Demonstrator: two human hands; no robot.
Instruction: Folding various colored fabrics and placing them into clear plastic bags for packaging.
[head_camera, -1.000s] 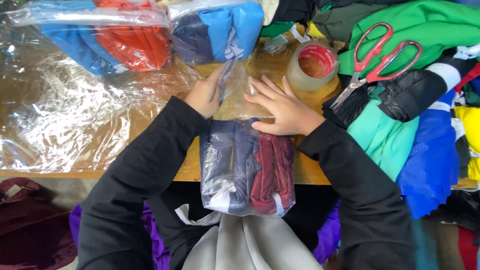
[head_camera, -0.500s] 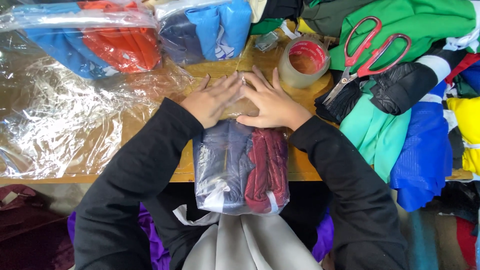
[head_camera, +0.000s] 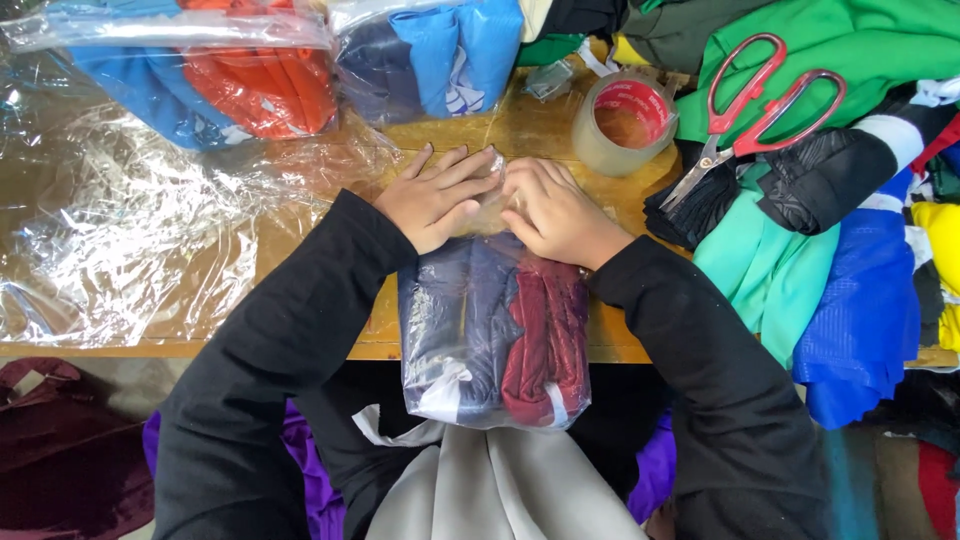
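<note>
- While your left hand (head_camera: 435, 200) and right hand (head_camera: 555, 212) press flat, fingers together, on the bag's (head_camera: 495, 340) folded mouth, you're closing it.
- Sealing comes next, I judge: the tape roll (head_camera: 622, 120) sits just beyond your right fingertips.

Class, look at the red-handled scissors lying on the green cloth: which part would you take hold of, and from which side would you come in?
Grip the scissors by the red loops, coming from above at the far right. The loops lie flat and bare on the green cloth. The blades point down-left toward the tape roll and onto dark cloth, so that end is best left alone.
</note>
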